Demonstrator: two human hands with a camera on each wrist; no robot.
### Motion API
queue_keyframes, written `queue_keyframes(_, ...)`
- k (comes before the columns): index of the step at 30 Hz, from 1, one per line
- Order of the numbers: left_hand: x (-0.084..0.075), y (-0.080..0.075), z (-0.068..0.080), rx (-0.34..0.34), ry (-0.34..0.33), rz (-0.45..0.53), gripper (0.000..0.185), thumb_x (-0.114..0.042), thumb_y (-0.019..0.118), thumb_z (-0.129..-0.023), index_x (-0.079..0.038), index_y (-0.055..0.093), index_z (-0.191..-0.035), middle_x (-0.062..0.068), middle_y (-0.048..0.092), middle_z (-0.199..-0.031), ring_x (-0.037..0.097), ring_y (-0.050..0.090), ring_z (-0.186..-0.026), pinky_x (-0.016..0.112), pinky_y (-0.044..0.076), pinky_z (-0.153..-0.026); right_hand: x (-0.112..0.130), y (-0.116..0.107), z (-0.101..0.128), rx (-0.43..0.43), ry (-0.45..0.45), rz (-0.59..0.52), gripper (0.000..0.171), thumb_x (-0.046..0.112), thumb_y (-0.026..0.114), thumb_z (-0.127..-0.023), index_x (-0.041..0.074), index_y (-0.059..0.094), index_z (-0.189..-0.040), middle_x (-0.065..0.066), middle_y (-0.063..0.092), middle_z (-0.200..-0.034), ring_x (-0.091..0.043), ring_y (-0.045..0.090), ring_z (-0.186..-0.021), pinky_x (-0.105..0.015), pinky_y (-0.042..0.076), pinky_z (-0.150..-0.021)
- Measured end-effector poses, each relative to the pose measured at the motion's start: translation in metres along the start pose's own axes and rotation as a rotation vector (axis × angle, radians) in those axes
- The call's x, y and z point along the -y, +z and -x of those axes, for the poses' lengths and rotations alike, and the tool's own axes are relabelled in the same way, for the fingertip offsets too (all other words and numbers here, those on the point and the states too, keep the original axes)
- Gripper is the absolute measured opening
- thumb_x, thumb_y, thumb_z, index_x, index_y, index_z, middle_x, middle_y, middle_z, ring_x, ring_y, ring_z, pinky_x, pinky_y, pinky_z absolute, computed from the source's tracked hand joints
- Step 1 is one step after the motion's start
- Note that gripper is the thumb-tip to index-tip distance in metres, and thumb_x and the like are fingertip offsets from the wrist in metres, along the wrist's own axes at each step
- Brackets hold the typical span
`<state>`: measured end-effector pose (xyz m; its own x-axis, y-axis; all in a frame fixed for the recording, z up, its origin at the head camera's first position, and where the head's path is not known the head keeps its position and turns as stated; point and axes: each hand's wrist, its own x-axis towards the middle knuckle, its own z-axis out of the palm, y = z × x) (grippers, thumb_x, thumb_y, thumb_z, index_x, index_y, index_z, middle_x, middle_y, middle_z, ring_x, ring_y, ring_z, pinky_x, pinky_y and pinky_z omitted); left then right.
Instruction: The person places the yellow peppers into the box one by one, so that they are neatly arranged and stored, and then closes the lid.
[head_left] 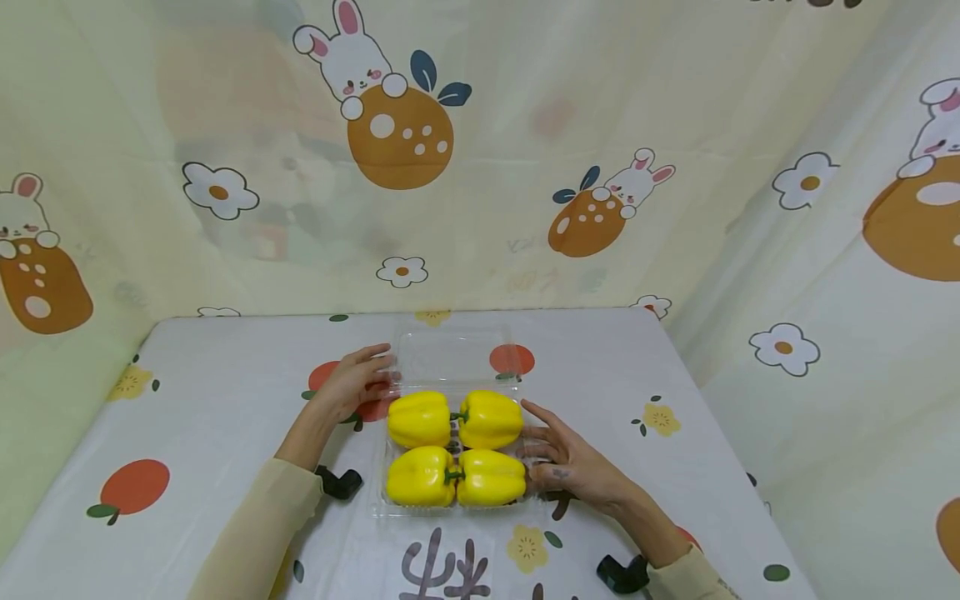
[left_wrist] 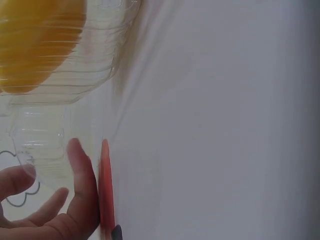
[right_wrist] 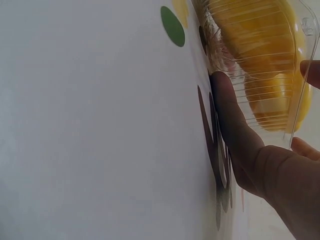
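Four yellow bell peppers lie in two rows in a clear plastic clamshell container (head_left: 381, 500), among them the front left bell pepper (head_left: 420, 477) and the back right bell pepper (head_left: 491, 419). Its transparent lid (head_left: 450, 354) is folded back flat behind it. My left hand (head_left: 352, 385) is beside the lid's left edge, fingers loosely spread with their tips right at the plastic. On the other side, my right hand (head_left: 570, 467) rests along the container's right wall. In the right wrist view the thumb (right_wrist: 225, 95) lies low by the ribbed wall and a fingertip (right_wrist: 311, 74) is at the rim.
A white tablecloth (head_left: 225, 400) with printed fruit and flowers covers the table. Patterned curtains (head_left: 480, 225) hang behind the table and at both sides. Black devices sit at the left wrist (head_left: 339, 483) and the right wrist (head_left: 624, 575).
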<state>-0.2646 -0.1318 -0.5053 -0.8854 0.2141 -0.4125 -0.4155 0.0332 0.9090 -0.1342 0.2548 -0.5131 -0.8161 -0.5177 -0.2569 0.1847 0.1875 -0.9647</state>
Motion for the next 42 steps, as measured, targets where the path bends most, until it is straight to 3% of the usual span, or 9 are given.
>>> queue_keyframes(19,-0.004,0.002,0.008,0.006,0.035,-0.036,0.059,-0.026,0.055,-0.111,-0.01,0.036,-0.164,0.023,0.051,-0.157,0.024,0.066,-0.118,0.019,0.062,-0.084,0.0,0.002,0.001,0.003,0.004,-0.005,0.103,0.014,0.075,-0.093,0.032,0.01,-0.171,-0.025,0.027,-0.171,-0.039,0.049,-0.143,-0.049,0.057,-0.109)
queue_keyframes(29,-0.007,0.001,0.014,0.017,0.121,-0.074,0.058,-0.017,0.054,-0.111,-0.009,0.035,-0.165,0.018,0.043,-0.166,0.034,0.06,-0.134,0.024,0.062,-0.095,0.001,0.002,0.001,0.002,0.001,-0.011,0.102,0.014,0.075,-0.094,0.032,0.011,-0.171,-0.026,0.027,-0.17,-0.039,0.049,-0.143,-0.048,0.058,-0.106)
queue_keyframes(42,-0.014,0.004,0.024,-0.003,0.19,-0.126,0.056,-0.014,0.054,-0.11,-0.007,0.037,-0.163,0.018,0.041,-0.167,0.033,0.062,-0.127,0.024,0.06,-0.099,0.001,0.001,0.002,0.009,-0.026,-0.012,0.1,0.012,0.073,-0.096,0.034,0.011,-0.171,-0.028,0.025,-0.17,-0.043,0.047,-0.145,-0.048,0.059,-0.106)
